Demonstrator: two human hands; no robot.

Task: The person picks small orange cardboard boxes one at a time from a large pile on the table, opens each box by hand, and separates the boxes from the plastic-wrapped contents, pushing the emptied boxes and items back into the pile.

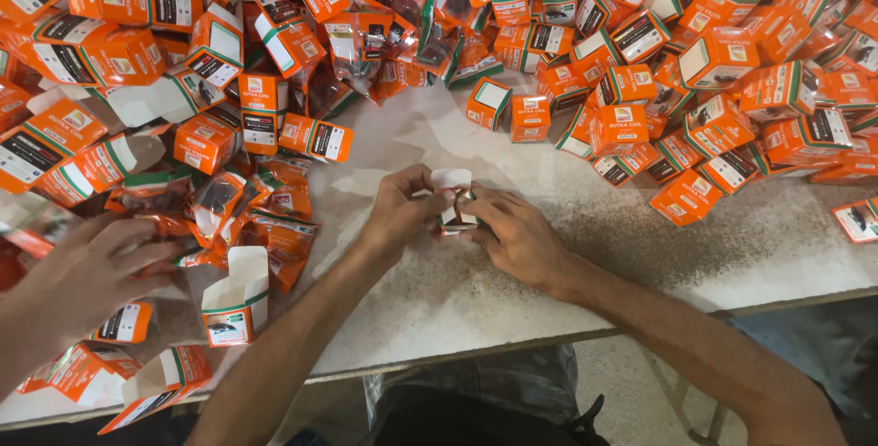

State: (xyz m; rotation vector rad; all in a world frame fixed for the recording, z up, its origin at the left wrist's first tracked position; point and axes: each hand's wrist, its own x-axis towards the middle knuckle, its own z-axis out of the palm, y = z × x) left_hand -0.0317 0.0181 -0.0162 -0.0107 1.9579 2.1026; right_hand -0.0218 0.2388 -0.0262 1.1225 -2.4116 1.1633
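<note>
My left hand [404,205] and my right hand [514,231] meet at the middle of a pale table [512,290]. Together they grip one small orange and white carton [455,201] with its white top flap standing open. My fingers cover most of the carton, so what is inside it is hidden. An open-flapped carton [236,302] stands upright to the left of my left forearm.
Heaps of small orange cartons [713,80] cover the back and right of the table. Clear orange-printed pouches [229,213] lie piled at the left. Another person's hand [91,268] reaches into that pile from the left edge. The table's front edge runs just below my forearms.
</note>
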